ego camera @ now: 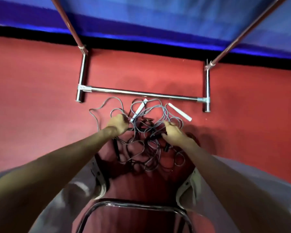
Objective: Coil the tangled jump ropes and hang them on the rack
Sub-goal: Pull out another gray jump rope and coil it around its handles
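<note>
Left hand and right hand each grip thin, looping grey cords of tangled jump ropes.

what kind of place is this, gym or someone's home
Probably a gym or sports room, though nothing settles it. Jump ropes lie tangled on a red floor, a chrome rack stands beside them, and a blue padded mat or wall runs along the far edge.

The single head view looks steeply down and forward, close above the red floor before the person.
</note>
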Tool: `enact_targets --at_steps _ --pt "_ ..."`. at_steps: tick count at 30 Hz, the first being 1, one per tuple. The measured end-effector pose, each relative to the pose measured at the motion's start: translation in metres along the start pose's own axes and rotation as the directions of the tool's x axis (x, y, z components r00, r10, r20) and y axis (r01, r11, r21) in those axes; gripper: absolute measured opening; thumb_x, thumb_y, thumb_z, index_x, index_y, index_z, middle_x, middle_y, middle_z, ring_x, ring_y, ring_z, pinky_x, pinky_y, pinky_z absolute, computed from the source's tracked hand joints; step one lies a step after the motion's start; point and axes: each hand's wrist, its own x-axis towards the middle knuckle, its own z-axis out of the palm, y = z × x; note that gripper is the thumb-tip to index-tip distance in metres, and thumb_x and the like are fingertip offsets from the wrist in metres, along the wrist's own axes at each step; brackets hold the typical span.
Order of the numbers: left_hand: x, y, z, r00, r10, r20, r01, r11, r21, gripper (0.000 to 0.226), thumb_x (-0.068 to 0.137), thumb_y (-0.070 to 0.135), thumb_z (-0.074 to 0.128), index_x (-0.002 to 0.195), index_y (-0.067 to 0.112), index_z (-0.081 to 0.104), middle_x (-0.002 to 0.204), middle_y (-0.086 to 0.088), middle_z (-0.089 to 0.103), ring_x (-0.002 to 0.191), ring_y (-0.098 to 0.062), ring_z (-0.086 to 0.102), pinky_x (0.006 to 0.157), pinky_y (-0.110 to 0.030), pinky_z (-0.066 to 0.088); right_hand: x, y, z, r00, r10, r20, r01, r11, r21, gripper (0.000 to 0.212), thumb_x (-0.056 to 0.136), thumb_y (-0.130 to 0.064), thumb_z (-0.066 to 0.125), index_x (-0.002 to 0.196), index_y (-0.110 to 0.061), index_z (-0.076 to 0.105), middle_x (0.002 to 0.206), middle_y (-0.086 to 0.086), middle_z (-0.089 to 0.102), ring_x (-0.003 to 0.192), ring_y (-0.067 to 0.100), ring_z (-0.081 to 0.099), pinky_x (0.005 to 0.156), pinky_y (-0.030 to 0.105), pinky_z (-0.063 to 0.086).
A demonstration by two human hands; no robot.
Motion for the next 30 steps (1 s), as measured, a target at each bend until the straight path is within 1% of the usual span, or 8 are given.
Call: enact_targets --at_steps 4,6,9,15,19,22,27,30 --pt "0.028 -0.017 0.057 0.999 0.038 0.023 -0.039 0.998 0.057 0.022 0.089 0.014 0.055 0.105 0.008 0.068 0.105 -0.016 0.068 0.101 -0.033 0.065 0.08 -0.035 0.047 0.034 0.017 0.047 0.998 -0.057 0.001 0.056 0.997 0.055 0.052 0.089 -0.016 0.049 0.14 -0.01 0.038 0.138 0.018 0.045 0.129 0.036 0.043 0.104 0.047 0.04" --pt "0.037 -0.023 0.076 0.988 0.151 0.028 -0.152 0.986 0.065 0.033 0.086 0.007 0.055 0.117 0.011 0.066 0.116 -0.016 0.064 0.11 -0.033 0.06 0.089 -0.035 0.045 0.042 0.018 0.064 0.997 -0.075 -0.034 0.077 0.995 0.063 0.049 0.09 -0.012 0.049 0.138 -0.007 0.04 0.132 0.02 0.046 0.123 0.037 0.045 0.101 0.044 0.04" --pt "0.056 -0.037 0.105 0.951 0.307 0.027 -0.304 0.918 0.255 0.047 0.086 0.01 0.058 0.132 0.019 0.058 0.127 -0.02 0.046 0.12 -0.038 0.044 0.101 -0.043 0.041 0.054 0.021 0.086 0.985 -0.099 -0.143 0.111 0.991 0.074 0.045 0.087 -0.008 0.053 0.131 -0.004 0.042 0.124 0.019 0.046 0.118 0.038 0.044 0.094 0.045 0.042" --pt "0.059 -0.033 0.1 0.91 0.411 -0.065 -0.337 0.82 0.463 0.024 0.089 0.009 0.056 0.113 0.005 0.059 0.116 -0.022 0.042 0.103 -0.04 0.049 0.08 -0.05 0.047 0.052 0.023 0.088 0.973 -0.119 -0.198 0.137 0.988 0.076 0.044 0.085 -0.004 0.053 0.128 -0.005 0.042 0.124 0.017 0.045 0.117 0.037 0.045 0.086 0.043 0.044" --pt "0.043 -0.015 0.063 0.903 0.419 -0.095 -0.401 0.9 0.17 0.018 0.083 0.016 0.073 0.095 0.005 0.066 0.106 -0.011 0.046 0.089 -0.029 0.055 0.076 -0.03 0.04 0.038 0.016 0.06 0.991 -0.021 -0.133 0.039 0.991 0.131 0.057 0.082 0.0 0.053 0.135 -0.006 0.034 0.134 0.018 0.04 0.123 0.038 0.044 0.093 0.043 0.041" --pt "0.015 0.01 0.022 0.912 0.368 -0.181 -0.397 0.903 -0.165 0.015 0.071 0.014 0.084 0.08 0.011 0.072 0.087 0.004 0.05 0.07 -0.004 0.053 0.067 -0.011 0.037 0.019 0.005 0.034 0.995 0.009 -0.102 0.008 0.985 0.171 0.085 0.077 0.0 0.058 0.151 -0.011 0.019 0.144 0.02 0.037 0.132 0.035 0.04 0.105 0.04 0.039" --pt "-0.066 0.057 -0.045 0.855 0.428 -0.291 -0.515 0.76 -0.396 0.023 0.065 0.01 0.086 0.065 0.023 0.067 0.072 0.008 0.056 0.057 0.004 0.052 0.065 -0.018 0.044 -0.033 -0.026 -0.007 0.958 -0.005 -0.285 0.084 0.961 0.264 0.103 0.074 0.001 0.066 0.155 -0.026 0.009 0.147 0.019 0.036 0.134 0.035 0.041 0.106 0.043 0.04" --pt "-0.127 0.077 -0.072 0.808 0.463 -0.365 -0.589 0.666 -0.459 0.021 0.064 0.011 0.085 0.064 0.025 0.069 0.073 0.004 0.059 0.06 0.001 0.054 0.066 -0.018 0.045 -0.073 -0.046 -0.034 0.927 -0.092 -0.363 0.212 0.928 0.305 0.092 0.078 -0.007 0.072 0.152 -0.028 0.023 0.141 0.016 0.039 0.13 0.031 0.043 0.102 0.027 0.035"
